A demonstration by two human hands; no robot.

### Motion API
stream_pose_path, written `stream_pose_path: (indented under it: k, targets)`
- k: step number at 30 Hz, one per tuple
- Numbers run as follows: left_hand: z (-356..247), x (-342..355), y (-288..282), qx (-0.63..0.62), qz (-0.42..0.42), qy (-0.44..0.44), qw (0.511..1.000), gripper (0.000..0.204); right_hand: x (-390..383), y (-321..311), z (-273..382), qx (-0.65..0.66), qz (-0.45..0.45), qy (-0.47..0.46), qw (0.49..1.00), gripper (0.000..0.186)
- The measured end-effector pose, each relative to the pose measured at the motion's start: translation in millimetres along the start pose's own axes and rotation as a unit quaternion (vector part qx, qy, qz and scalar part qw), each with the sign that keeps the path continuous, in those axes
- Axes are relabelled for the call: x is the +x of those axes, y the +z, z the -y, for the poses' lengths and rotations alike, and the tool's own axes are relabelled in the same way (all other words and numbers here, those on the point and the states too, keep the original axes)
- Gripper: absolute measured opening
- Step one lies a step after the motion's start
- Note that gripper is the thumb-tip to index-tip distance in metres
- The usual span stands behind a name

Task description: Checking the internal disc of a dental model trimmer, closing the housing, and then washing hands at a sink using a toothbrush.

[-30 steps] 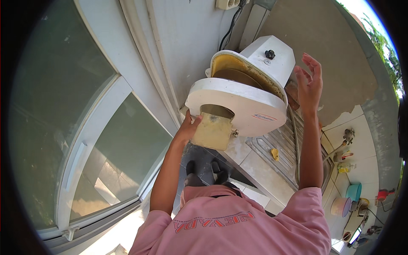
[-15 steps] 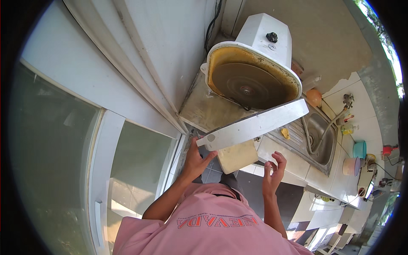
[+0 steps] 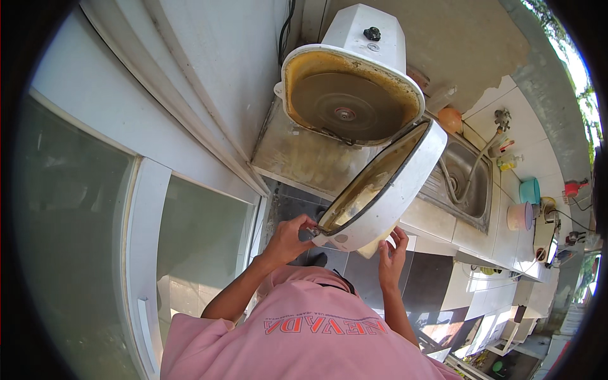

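To the left of your left hand (image 3: 288, 242), the glass pane (image 3: 69, 234) of the sliding door takes up the most room. Ahead of your left fingers runs the stained counter (image 3: 310, 158), and on it, farther from them, stands the white machine (image 3: 342, 28), its yellowed front housing open toward you. The machine's white cover (image 3: 402, 195) stands swung out and tilted just ahead of your fingers, its far end near the housing, its near corner at your left fingertips. Your left thumb and fingers are clamped on that corner.

The steel sink (image 3: 478, 192) lies beyond and to the right of your right hand (image 3: 392, 256), with a grey hose (image 3: 476, 168) curving into it. The round, dark disc (image 3: 345, 95) sits inside the housing, well ahead of your left fingers. Your right fingers are bent, right beside the pale yellow chute (image 3: 368, 251) under the cover; you can't tell from this view whether they are closed on it.

Well to the right of your right fingers, and farther off, are a pink tub (image 3: 520, 216) and a smaller teal bowl (image 3: 529, 190). The black knob (image 3: 372, 33) on the machine's top is farthest ahead of your fingers.
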State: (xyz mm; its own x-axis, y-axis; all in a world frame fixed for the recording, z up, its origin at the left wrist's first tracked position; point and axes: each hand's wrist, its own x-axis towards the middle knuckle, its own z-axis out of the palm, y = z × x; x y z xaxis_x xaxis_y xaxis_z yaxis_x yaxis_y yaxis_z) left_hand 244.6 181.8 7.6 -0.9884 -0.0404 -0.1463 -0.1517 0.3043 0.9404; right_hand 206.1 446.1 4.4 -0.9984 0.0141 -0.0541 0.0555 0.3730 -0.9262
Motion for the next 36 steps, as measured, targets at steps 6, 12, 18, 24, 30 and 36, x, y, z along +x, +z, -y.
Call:
stream_pose_path:
  k: [6, 12, 18, 24, 30, 36]
  targets:
    - [-8, -14, 43, -0.018, 0.025, 0.026, 0.999, 0.035, 8, -27, -21, 0.088, -0.002, 0.032, 0.996, 0.033]
    - [-21, -16, 66, -0.021, 0.085, 0.022, 0.996, 0.029, 13, -58, -33, 0.124, -0.035, 0.072, 0.989, 0.028]
    - [0, 9, 73, -0.098, 0.069, 0.029, 0.992, 0.025, 6, -64, -41, 0.137, -0.060, 0.046, 0.988, 0.029]
    - [19, 67, 53, -0.203, -0.040, 0.023, 0.978, 0.021, 13, -61, -55, 0.165, -0.095, 0.031, 0.981, 0.028]
    - [26, 139, 17, -0.266, -0.256, 0.021, 0.929, 0.021, 10, -56, -46, 0.128, -0.121, 0.027, 0.984, 0.028]
    - [17, 176, 18, -0.278, -0.327, 0.016, 0.903, 0.031, 10, -49, -56, 0.177, -0.140, 0.037, 0.974, 0.029]
